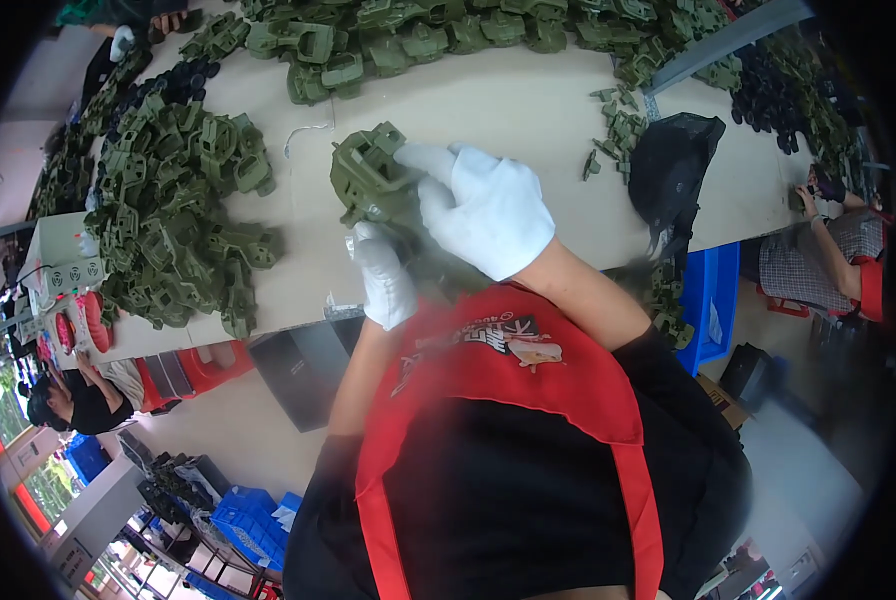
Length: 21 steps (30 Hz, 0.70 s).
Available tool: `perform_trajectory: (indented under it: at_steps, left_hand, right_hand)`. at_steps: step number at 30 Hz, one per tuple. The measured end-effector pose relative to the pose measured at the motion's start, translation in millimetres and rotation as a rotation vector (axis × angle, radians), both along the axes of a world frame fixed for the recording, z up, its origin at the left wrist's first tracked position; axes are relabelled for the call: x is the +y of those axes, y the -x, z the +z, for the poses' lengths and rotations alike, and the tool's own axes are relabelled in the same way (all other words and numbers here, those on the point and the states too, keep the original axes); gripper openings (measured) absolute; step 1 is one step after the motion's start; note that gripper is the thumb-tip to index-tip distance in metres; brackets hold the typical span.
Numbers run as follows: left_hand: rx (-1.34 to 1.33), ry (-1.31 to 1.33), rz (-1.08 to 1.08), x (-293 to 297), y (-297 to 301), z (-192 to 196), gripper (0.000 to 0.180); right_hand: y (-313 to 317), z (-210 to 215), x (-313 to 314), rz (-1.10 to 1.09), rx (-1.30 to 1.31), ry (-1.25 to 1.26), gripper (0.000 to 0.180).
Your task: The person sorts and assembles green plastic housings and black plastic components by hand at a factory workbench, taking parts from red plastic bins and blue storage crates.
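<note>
In the middle of the table I have an olive-green moulded plastic part (366,178) with openings in its far end, slightly tilted. My left hand (383,280), in a white glove, is closed on its near left side. My right hand (493,210), gloved in white too, grips the right side, thumb and forefinger against the part. The near end of the part lies between both hands, blurred and partly hidden.
A large heap of similar green parts (173,200) lies at the left. More green parts (388,45) line the far side. Small green pieces (618,130) and a black bag (673,165) are at the right, by a blue bin (710,310). Other people sit at both sides.
</note>
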State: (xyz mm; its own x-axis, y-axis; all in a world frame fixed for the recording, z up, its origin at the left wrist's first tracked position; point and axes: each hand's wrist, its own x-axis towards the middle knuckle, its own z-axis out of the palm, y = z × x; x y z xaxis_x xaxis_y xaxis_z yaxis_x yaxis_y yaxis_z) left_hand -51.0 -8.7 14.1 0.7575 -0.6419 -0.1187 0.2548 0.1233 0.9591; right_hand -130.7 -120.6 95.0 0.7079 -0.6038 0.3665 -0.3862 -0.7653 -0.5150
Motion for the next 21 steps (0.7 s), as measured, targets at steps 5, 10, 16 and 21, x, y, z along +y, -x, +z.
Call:
perform_trajectory:
  at_steps: [5, 10, 16, 21]
  left_hand:
    - [0.049, 0.065, -0.055, 9.8, 6.6, -3.4, 0.1]
    - [0.021, 0.073, -0.004, -5.0, 12.4, 14.6, 0.1]
    - [0.111, 0.155, -0.06, -0.3, 11.7, 15.6, 0.105]
    - [0.144, 0.201, 0.019, -20.6, 29.8, 46.2, 0.107]
  right_hand:
    - [13.3, 6.1, 1.3, 0.154, -0.11, 0.085, 0.024]
    - [10.4, 11.4, 6.4, 0.077, -0.097, 0.101, 0.025]
    - [17.3, 12.5, -9.3, 0.152, -0.159, 0.034, 0.025]
    - [15.7, 11.6, -2.5, 0.134, -0.141, 0.084, 0.025]
